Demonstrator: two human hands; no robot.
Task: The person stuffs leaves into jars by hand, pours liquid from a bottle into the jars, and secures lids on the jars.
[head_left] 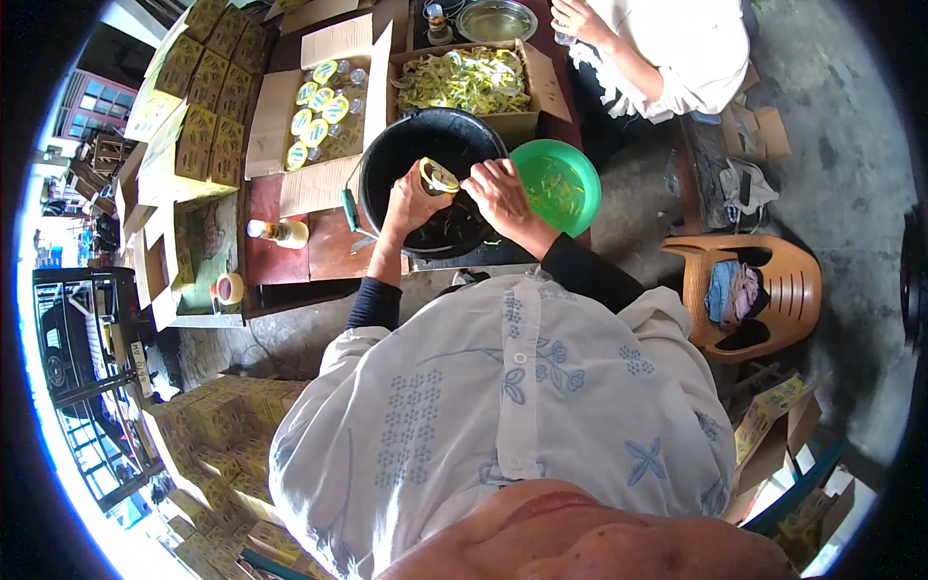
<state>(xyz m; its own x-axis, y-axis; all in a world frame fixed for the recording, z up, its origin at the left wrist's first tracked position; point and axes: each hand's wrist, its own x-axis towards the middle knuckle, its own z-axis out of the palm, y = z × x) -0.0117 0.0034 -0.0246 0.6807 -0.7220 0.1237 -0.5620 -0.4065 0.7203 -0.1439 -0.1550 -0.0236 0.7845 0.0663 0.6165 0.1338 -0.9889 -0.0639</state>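
Note:
My left hand (411,201) grips a small container with a yellow rim (439,175) over a black bucket (385,145) with dark contents. Beside it, my right hand (493,198) has its fingers closed near the container's rim; what they hold is too small to make out. A green basin (585,184) with yellow-green shreds stands to the right of the bucket. Behind are an open carton (266,121) of bottles with yellow-green tops and a box (546,87) full of yellow-green scraps.
A co-worker's hand (580,21) holds a clear item at the upper right. A bottle (278,232) and a tape roll (228,288) sit at left. An orange chair (793,309) holds cloths. Stacked yellow cartons (208,135) and a metal tray (498,21) are at the back.

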